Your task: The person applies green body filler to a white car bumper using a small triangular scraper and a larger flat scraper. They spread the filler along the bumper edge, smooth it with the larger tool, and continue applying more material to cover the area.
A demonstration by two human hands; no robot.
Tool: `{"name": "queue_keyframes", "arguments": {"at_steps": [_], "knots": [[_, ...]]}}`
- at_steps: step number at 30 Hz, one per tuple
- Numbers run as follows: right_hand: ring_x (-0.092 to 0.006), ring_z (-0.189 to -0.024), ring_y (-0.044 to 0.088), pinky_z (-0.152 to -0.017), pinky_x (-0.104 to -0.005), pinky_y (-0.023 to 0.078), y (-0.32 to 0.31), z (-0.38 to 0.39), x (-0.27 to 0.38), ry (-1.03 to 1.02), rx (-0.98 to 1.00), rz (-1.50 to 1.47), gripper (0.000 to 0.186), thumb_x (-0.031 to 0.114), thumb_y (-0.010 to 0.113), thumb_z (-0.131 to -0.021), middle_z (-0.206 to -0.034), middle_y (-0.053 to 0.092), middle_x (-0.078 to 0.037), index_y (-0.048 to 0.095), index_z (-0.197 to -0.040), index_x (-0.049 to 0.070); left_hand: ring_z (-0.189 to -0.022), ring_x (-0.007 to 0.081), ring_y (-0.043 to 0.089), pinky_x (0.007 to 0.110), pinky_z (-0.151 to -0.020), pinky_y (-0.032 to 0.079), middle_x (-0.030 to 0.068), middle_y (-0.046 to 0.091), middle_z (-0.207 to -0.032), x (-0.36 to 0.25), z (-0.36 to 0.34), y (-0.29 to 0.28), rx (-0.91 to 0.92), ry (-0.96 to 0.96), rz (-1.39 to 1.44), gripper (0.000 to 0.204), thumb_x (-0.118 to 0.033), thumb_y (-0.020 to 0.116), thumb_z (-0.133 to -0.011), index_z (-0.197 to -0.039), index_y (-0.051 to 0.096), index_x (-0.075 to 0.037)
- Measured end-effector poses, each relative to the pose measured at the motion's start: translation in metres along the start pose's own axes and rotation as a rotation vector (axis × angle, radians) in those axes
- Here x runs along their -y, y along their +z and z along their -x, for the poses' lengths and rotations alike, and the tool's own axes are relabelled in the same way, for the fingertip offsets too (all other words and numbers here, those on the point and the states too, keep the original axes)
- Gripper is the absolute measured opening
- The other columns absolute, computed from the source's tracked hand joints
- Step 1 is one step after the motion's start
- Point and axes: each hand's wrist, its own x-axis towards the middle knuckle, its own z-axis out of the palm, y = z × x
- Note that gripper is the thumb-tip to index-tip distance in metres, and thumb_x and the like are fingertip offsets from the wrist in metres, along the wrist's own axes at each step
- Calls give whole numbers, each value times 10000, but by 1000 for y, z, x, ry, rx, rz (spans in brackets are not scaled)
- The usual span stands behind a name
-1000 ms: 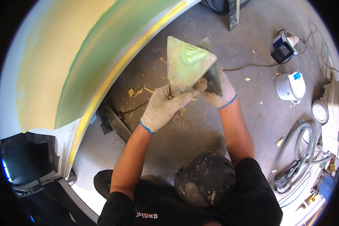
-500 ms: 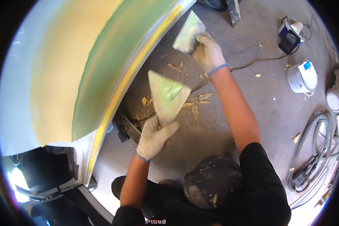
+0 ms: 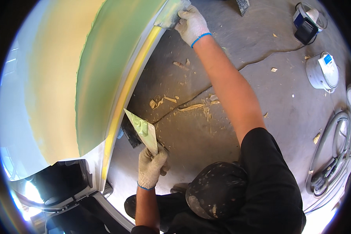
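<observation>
My left hand [image 3: 152, 165], in a white knit glove, grips the narrow end of a triangular putty spreader [image 3: 142, 128] with a lump of pale green filler on its face. Stretched far forward, my gloved right hand [image 3: 192, 24] pinches a flat, smeared filler applicator [image 3: 171, 15] that lies over the edge of a car body panel [image 3: 62, 78]. Bands of pale blue, tan and green filler cover this panel. Yellow masking tape [image 3: 123, 93] runs along its curved edge. The far tip of the applicator is cut off by the upper border.
Torn tape scraps [image 3: 191, 108] and a cable [image 3: 253, 62] lie on the grey floor. To the right stand a white bucket [image 3: 319, 74] and another tub [image 3: 308, 19], with a grey hose [image 3: 319, 144] coiled nearer. My bent knee [image 3: 216, 190] is below.
My right hand has moved forward and left, bringing the applicator onto the panel's edge. My left hand has lowered and turned its spreader, which now shows more edge-on.
</observation>
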Motion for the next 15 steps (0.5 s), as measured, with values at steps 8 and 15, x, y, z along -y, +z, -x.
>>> {"name": "queue_keyframes", "arguments": {"at_steps": [8, 15], "knots": [[-142, -913, 607, -667, -327, 472, 13, 22, -3, -41, -26, 84, 346, -41, 545, -988, -1088, 640, -21, 602, -1295, 109, -453, 126, 508, 259, -383, 361, 27, 515, -592, 4, 7, 0, -3, -8, 22, 399, -394, 776, -938, -904, 562, -59], [-195, -1033, 629, -856, -418, 546, 28, 63, -21, 30, -2, 165, 274, -14, 553, -1003, -1160, 637, -71, 579, -1267, 56, -452, 135, 510, 269, -398, 380, 36, 523, -585, 1, 24, -15, -33, 3, 17, 434, -412, 794, -916, -885, 561, -47]]}}
